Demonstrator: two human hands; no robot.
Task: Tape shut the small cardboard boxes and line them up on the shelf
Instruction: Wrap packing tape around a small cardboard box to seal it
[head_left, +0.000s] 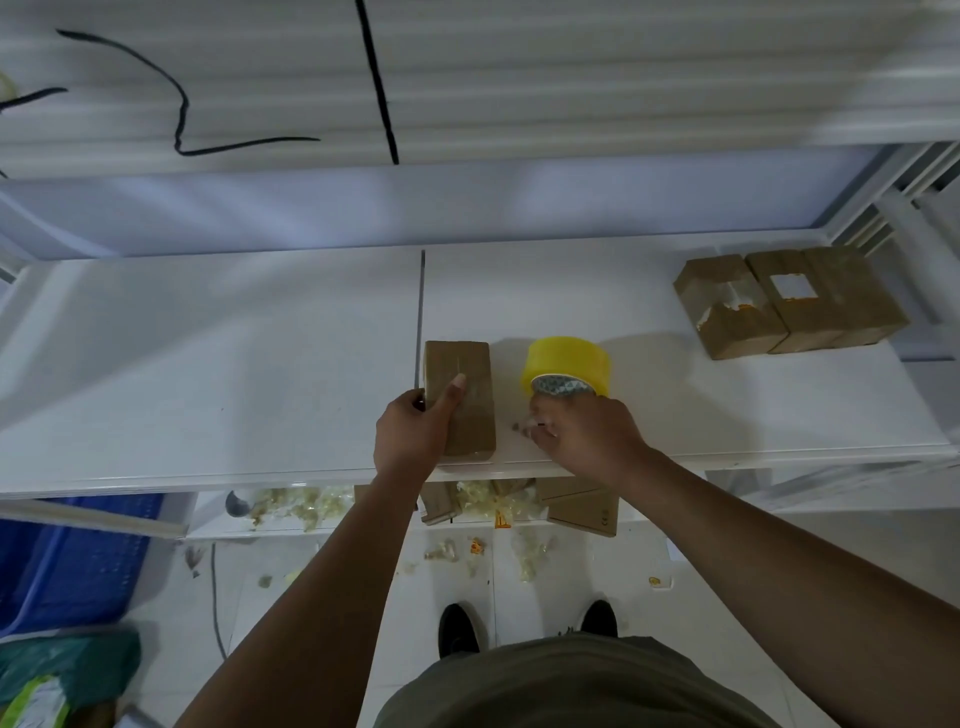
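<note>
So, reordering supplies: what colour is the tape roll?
The tape roll is yellow; head view shows it best.

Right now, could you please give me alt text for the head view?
A person's left hand grips a small cardboard box on a white shelf, while the right hand holds a yellow tape roll beside it. Three more boxes stand together at far right.

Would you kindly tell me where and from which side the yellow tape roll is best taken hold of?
Probably best through the core. The yellow tape roll stands on its rim on the shelf, open core facing the person, so fingers from the near side slip into the hole, thumb over the broad yellow band. The right hand sits nearest that face.
</note>
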